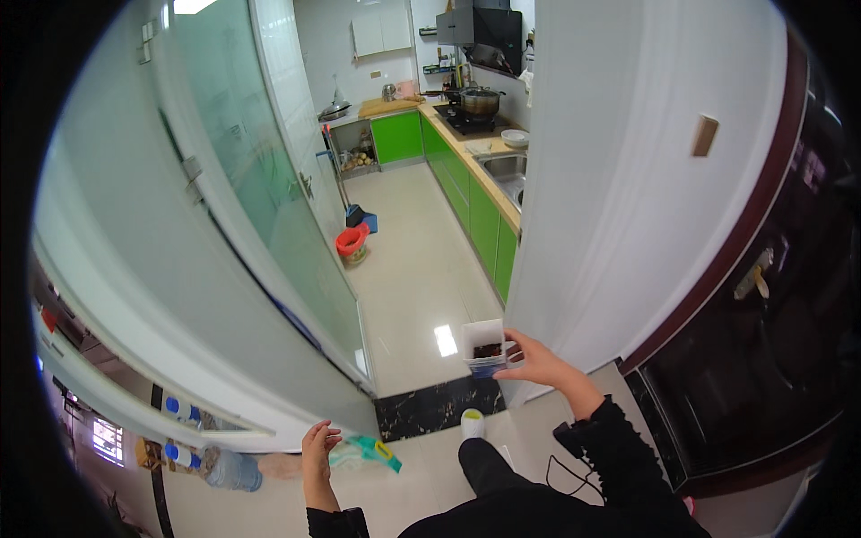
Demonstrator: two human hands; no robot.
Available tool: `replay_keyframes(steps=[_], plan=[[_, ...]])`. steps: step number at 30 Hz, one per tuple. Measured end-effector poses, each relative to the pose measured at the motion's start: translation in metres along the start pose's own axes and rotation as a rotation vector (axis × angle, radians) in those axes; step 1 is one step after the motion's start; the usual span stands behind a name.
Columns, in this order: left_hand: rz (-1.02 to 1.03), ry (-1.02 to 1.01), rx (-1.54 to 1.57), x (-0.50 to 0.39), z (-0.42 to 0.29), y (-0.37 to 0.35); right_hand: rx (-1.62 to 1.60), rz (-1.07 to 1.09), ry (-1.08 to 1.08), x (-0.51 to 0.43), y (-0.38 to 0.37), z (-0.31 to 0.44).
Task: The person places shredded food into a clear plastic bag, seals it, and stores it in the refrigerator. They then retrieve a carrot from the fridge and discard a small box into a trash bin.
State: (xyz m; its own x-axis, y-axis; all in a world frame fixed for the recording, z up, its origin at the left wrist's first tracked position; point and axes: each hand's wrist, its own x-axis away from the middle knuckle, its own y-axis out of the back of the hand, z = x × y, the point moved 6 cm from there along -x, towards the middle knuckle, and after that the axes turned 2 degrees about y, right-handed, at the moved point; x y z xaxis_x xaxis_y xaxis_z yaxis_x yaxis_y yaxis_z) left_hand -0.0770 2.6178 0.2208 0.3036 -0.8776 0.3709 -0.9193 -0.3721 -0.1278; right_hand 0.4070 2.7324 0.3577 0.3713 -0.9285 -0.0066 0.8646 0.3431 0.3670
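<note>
My right hand grips the side of a small open box, white inside with blue on its outer face. Dark brown pieces lie in the bottom of it; what they are cannot be told. The box is held out over the doorway floor. My left hand hangs lower at the left, empty, its fingers loosely bent. Behind that hand, a green and clear plastic bag with a yellow handle patch lies on the floor.
A black marble threshold crosses the kitchen doorway, beside an open frosted-glass door. Inside, a red-lined bin stands left, and green cabinets with a sink run right. Large water bottles stand at the lower left.
</note>
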Motion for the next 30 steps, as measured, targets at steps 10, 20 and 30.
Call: replay_keyframes(steps=[10,20,30], plan=[[0.013,-0.039,-0.097,-0.241,-0.109,-0.112,-0.163,0.036,0.156,-0.352,0.036,-0.029],[-0.041,0.078,-0.114,-0.424,-0.16,-0.146,-0.104,0.075,0.117,-0.565,0.046,-0.07],[-0.02,-0.022,-0.009,-0.734,-0.264,-0.196,-0.067,-0.137,-0.036,-0.786,0.15,-0.118]])
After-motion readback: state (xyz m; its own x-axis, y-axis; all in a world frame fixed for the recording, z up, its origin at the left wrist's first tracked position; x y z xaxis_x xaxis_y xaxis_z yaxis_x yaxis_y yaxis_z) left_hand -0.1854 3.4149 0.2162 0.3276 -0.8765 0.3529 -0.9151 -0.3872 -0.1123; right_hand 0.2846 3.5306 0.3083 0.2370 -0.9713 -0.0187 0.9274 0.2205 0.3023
